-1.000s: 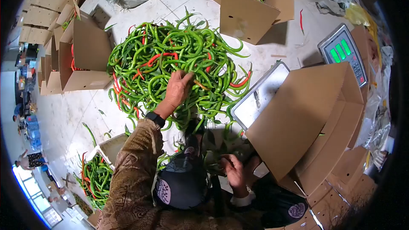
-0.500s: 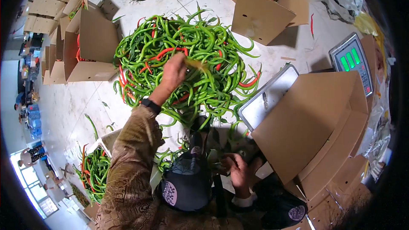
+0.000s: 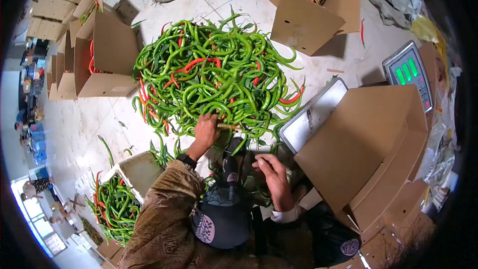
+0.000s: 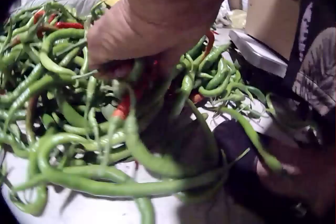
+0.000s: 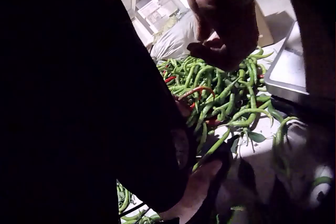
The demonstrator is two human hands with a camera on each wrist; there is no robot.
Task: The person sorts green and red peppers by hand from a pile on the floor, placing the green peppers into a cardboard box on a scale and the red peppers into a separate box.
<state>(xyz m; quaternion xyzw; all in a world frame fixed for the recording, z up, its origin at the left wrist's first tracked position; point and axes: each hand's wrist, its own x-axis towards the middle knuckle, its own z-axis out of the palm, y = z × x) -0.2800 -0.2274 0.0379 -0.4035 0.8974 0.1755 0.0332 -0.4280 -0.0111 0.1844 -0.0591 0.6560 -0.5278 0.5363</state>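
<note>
A big heap of green chili peppers (image 3: 224, 77), mixed with some red ones, lies on the floor. At its near edge my left hand (image 3: 205, 130) pinches a brownish-orange chili pepper (image 3: 229, 126) that sticks out to the right of the fingers. In the left wrist view the left hand (image 4: 149, 29) hangs low over curved green chilies (image 4: 126, 186), and its fingertips are hidden underneath. My right hand (image 3: 274, 177) hovers by my knee with loosely curled fingers. Nothing shows in the right hand (image 5: 223, 29) in the right wrist view.
To the right a cardboard box (image 3: 361, 139) stands on the scale's platform (image 3: 311, 114), with a lit display (image 3: 407, 72) behind. Another box (image 3: 308, 22) holds mostly red chilies. More boxes (image 3: 114, 42) stand left. A white crate (image 3: 142, 174) lies beside a smaller chili pile (image 3: 117, 206).
My left hand has come back from the middle of the heap to its near edge, bringing the brownish-orange chili pepper. The right hand has moved slightly forward.
</note>
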